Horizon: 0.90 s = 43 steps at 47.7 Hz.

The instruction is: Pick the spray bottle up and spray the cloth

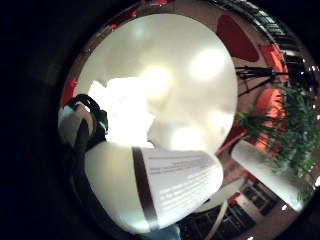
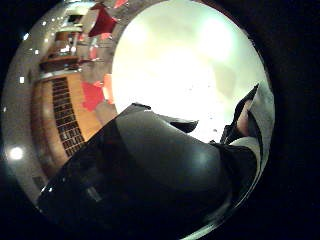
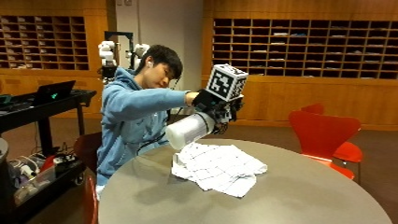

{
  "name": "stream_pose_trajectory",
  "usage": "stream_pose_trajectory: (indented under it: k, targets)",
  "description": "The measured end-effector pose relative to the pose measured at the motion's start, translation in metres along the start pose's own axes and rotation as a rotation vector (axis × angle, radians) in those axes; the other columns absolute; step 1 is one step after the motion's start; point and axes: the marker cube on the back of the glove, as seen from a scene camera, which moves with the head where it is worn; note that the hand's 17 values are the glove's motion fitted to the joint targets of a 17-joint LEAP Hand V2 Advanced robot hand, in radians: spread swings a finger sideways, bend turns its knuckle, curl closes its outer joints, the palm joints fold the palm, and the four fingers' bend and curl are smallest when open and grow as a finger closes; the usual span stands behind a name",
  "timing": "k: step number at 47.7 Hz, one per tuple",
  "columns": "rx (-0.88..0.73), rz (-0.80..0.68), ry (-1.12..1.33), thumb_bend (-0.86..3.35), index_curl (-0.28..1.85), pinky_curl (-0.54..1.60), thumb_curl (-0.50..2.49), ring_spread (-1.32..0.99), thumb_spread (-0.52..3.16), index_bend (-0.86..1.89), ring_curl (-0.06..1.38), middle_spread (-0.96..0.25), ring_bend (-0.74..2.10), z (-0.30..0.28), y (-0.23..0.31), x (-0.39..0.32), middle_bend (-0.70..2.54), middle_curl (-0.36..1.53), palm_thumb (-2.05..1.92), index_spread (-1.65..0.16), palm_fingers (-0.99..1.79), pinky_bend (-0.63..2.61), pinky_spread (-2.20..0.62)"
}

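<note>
We see the black-gloved right hand (image 3: 208, 103) gripping a white plastic spray bottle (image 3: 189, 130), tilted above the white checked cloth (image 3: 217, 168) on the round grey table (image 3: 298, 196).

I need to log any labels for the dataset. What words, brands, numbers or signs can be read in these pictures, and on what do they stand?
None can be read.
Spray bottle: its label carries lines of white print, too blurred to read. The right hand grips this bottle over the cloth.
Laptop: a small green mark on the screen, too small to read.
Cloth: a grid pattern only, no text.
</note>
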Motion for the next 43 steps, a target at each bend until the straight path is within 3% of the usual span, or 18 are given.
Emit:
stream_pose_trajectory:
  k: [17, 23, 32, 43]
  targets:
    - [-0.153, 0.084, 0.596, -0.03, 0.53, 0.37, 0.72, -0.21, 0.12, 0.55, 0.45, -0.1, 0.57, 0.046, 0.01, -0.089, 0.64, 0.5, 0.89, -0.2, 1.39, 0.32, -0.25]
    - [-0.191, 0.083, 0.736, -0.03, 0.53, 0.37, 0.73, -0.21, 0.12, 0.55, 0.45, -0.1, 0.57, 0.057, -0.006, -0.071, 0.64, 0.5, 0.9, -0.2, 1.39, 0.32, -0.25]
    - [-0.21, 0.069, 0.726, -0.03, 0.54, 0.38, 0.74, -0.21, 0.12, 0.55, 0.45, -0.1, 0.57, 0.075, -0.01, -0.09, 0.64, 0.51, 0.89, -0.2, 1.39, 0.32, -0.26]
    - [-0.108, -0.03, 0.436, -0.03, 0.54, 0.38, 0.75, -0.21, 0.12, 0.55, 0.45, -0.1, 0.56, 0.057, -0.002, -0.116, 0.65, 0.51, 0.89, -0.2, 1.39, 0.33, -0.27]
